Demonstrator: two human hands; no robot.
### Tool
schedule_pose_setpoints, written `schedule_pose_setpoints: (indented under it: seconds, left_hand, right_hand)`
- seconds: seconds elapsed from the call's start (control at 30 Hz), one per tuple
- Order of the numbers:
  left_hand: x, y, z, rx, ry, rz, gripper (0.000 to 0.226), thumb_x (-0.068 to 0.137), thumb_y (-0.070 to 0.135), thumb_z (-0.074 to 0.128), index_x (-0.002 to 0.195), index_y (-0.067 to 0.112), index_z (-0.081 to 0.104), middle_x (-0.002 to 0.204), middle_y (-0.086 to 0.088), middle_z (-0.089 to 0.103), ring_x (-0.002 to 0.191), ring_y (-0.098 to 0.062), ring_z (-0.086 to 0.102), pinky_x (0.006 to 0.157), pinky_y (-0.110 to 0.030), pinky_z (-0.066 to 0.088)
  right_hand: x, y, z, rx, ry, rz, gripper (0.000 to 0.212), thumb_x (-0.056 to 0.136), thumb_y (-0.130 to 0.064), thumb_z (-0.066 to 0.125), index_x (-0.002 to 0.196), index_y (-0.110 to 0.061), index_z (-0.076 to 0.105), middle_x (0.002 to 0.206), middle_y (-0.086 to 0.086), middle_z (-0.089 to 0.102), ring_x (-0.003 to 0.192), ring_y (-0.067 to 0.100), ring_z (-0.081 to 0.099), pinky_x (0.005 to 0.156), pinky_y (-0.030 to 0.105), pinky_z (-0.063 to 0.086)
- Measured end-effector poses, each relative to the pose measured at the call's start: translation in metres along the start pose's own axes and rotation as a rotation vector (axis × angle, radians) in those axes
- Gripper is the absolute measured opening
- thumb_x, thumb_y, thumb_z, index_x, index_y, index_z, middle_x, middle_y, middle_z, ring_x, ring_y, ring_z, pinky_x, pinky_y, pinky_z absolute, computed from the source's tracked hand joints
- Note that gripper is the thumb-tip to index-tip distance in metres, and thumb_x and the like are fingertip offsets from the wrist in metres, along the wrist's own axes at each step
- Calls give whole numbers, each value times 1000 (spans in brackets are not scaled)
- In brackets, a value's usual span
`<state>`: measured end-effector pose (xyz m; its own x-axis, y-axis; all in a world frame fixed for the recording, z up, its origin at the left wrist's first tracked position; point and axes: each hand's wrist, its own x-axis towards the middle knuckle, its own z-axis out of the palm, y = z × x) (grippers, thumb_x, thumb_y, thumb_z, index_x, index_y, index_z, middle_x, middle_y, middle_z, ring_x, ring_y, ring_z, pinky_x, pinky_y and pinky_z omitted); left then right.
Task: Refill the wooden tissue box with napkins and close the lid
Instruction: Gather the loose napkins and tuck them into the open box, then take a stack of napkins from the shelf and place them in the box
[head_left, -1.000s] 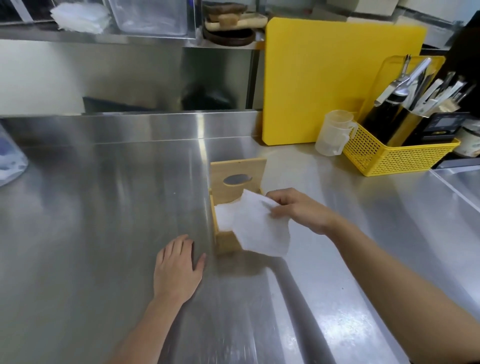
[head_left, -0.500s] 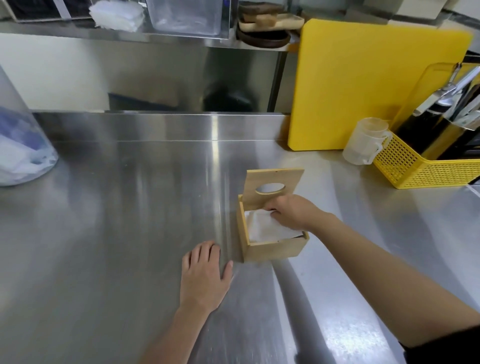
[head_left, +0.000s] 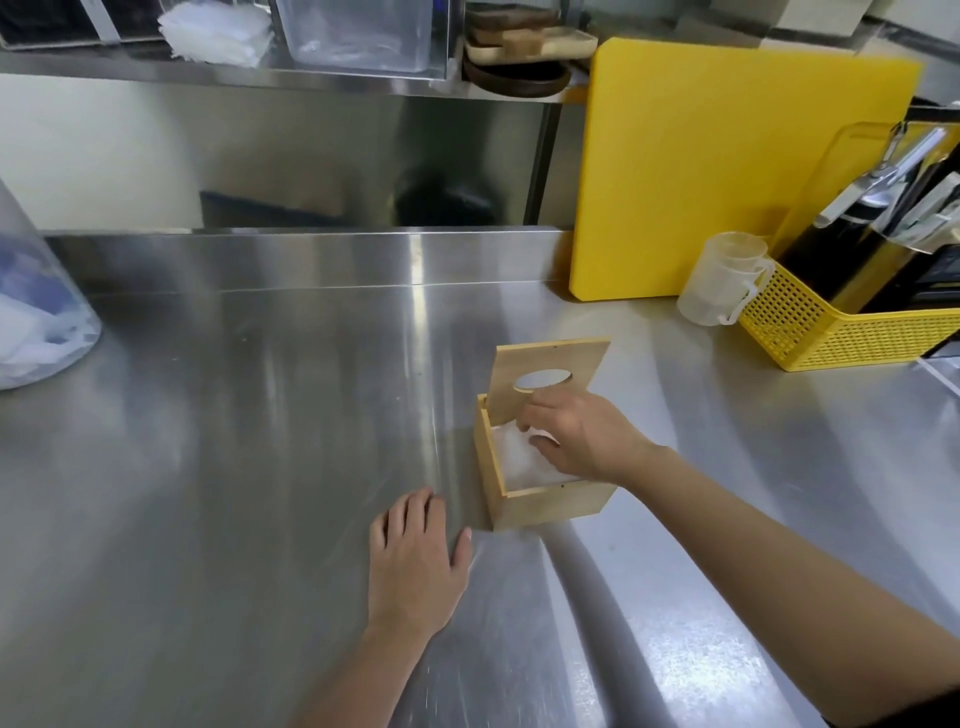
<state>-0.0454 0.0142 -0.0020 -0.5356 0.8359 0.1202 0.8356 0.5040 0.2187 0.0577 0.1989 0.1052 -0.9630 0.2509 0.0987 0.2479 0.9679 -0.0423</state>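
Note:
A square wooden tissue box (head_left: 550, 505) stands on the steel counter, right of centre. Its lid (head_left: 549, 375), with an oval hole, is hinged up at the back and stands upright. White napkins (head_left: 511, 457) lie inside the box. My right hand (head_left: 576, 435) reaches into the box from the right, fingers curled down onto the napkins; the fingertips are partly hidden. My left hand (head_left: 415, 556) lies flat on the counter just left of the box, fingers spread, holding nothing.
A yellow cutting board (head_left: 727, 166) leans against the back wall. A clear measuring cup (head_left: 719, 278) and a yellow basket (head_left: 841, 332) of utensils stand at the right. A clear bag (head_left: 31, 301) sits at the far left. A shelf (head_left: 260, 73) runs above.
A second ago my right hand held a loose napkin over the box's front edge. The napkin now lies inside the box with the hand on it. The left hand stayed flat.

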Motion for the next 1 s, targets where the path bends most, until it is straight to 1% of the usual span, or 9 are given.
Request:
schedule_pose_setpoints:
  seconds: [0.1, 0.17, 0.4, 0.5, 0.6, 0.7, 0.77, 0.9, 1.0]
  left_hand:
    - [0, 0, -1, -5, -4, 0, 42, 81, 43, 37, 94, 13, 63, 105, -6, 67, 96, -26, 62, 81, -40, 49]
    - [0, 1, -2, -4, -20, -3, 42, 81, 43, 36, 93, 13, 63, 105, -6, 67, 96, -26, 62, 81, -40, 49]
    - [1, 0, -6, -41, -122, -17, 45, 81, 45, 36, 97, 14, 64, 107, -3, 67, 98, -23, 63, 83, -39, 50]
    - [0, -3, -14, -112, -193, -26, 54, 83, 50, 30, 113, 16, 59, 125, -1, 59, 116, -21, 53, 97, -38, 41]
    - [14, -16, -34, -159, -389, 67, 53, 89, 48, 40, 135, 22, 37, 147, 5, 34, 135, -16, 29, 108, -30, 21]
    - [44, -36, -85, -392, -726, 28, 50, 88, 42, 52, 133, 21, 42, 140, -1, 46, 127, -18, 44, 96, -21, 34]
    - [66, -49, -118, -455, -820, 24, 50, 89, 40, 54, 132, 17, 43, 133, -4, 54, 119, -21, 53, 85, -19, 41]
    - [120, -100, -191, -566, -575, -13, 56, 85, 46, 57, 132, 20, 42, 130, -1, 56, 114, -14, 56, 90, -25, 45]
    - [159, -131, -252, -740, -332, -34, 37, 85, 40, 60, 119, 25, 54, 117, 2, 63, 105, -8, 60, 88, -24, 46]
  right_hand:
    - [7, -2, 0, 81, -354, 206, 30, 86, -13, 52, 115, -15, 55, 105, 7, 66, 94, 29, 60, 71, 33, 43]
    - [11, -3, 5, 91, -481, 259, 36, 84, -9, 51, 120, -16, 50, 111, 7, 63, 102, 28, 56, 78, 35, 45]
    - [15, -10, 7, 104, -613, 342, 38, 87, -13, 48, 125, -15, 46, 123, 10, 59, 107, 29, 54, 83, 37, 46]
    - [17, -16, -14, 176, -656, 401, 48, 88, -25, 55, 133, -20, 41, 130, 7, 54, 113, 28, 52, 93, 38, 47]
    - [27, -28, -49, 229, -636, 340, 48, 88, -36, 57, 133, -23, 42, 129, 0, 55, 114, 23, 52, 87, 30, 43]
    - [47, -49, -89, 276, -569, 222, 44, 87, -41, 57, 128, -29, 45, 123, -6, 57, 106, 17, 55, 83, 28, 43]
    - [63, -62, -109, 338, -544, 184, 46, 87, -41, 57, 129, -32, 43, 121, -8, 57, 104, 13, 56, 88, 29, 47]
    - [134, -75, -132, 420, -449, 78, 47, 86, -40, 60, 130, -32, 44, 116, -9, 57, 106, 11, 56, 94, 30, 48]
    - [195, -79, -144, 466, -332, 30, 44, 86, -35, 62, 127, -24, 50, 120, 0, 61, 107, 16, 58, 93, 30, 46]
